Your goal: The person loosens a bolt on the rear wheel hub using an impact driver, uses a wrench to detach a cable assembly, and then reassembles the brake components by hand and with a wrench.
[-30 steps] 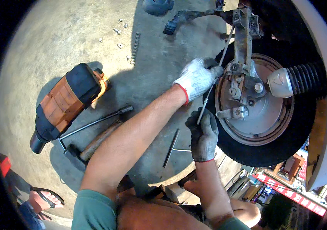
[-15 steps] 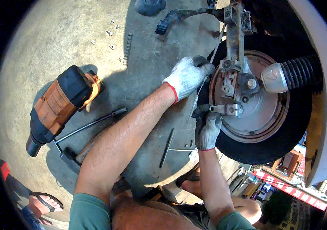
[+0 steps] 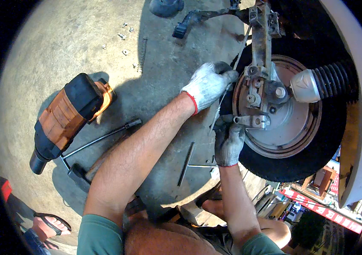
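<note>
A thin brake cable runs down beside the wheel. My left hand, in a white knit glove with a grey palm coating and red cuff, is closed around it. Below the grip the cable slants down past my right hand, gloved the same way. That hand is closed at the outer end of a silver brake lever arm on the drum, thumb and fingertips against it. Whether its dark fingertips also pinch the cable end cannot be seen.
An orange-black impact wrench, a long socket wrench, a hammer and a T-handle wrench lie on the floor. A spring and several small bolts lie farther off. A black rubber boot is right; another person's sandalled foot is lower left.
My right hand's fingers have shifted slightly at the end of the lever arm. The left hand stays on the cable; the whole view has moved a little.
</note>
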Tool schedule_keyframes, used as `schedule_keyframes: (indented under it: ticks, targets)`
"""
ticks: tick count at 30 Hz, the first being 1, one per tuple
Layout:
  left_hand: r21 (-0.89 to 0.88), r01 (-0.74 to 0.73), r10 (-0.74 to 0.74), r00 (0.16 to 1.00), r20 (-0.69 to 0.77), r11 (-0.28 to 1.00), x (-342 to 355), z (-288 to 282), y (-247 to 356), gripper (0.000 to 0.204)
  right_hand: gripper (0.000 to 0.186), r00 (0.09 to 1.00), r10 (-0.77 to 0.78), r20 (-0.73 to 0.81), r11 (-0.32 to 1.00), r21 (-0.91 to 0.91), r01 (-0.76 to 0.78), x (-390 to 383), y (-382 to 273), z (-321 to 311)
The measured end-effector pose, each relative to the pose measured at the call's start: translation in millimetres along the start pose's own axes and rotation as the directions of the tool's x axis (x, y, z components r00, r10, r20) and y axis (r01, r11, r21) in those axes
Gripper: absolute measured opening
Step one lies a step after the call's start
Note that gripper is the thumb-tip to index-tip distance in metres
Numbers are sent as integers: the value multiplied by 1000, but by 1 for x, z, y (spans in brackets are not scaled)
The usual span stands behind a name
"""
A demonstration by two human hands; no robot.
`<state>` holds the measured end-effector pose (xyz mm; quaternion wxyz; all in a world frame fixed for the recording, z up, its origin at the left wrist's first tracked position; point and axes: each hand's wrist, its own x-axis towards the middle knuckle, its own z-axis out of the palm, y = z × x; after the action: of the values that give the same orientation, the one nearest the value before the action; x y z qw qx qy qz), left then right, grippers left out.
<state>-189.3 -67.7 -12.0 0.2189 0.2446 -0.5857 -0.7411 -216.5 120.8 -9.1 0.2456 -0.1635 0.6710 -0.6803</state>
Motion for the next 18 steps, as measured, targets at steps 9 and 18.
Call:
schedule_keyframes:
  ticks: [9,18]
  targets:
    - [-24,64,-64,998,18,998,-2,-3,7,28,44,999,44,-11,996,80,-43,-13,-9,1]
    - [-61,-8,8,1000,-6,998,3,6,-5,27,49,994,105,-43,985,141,-98,-14,10,-13]
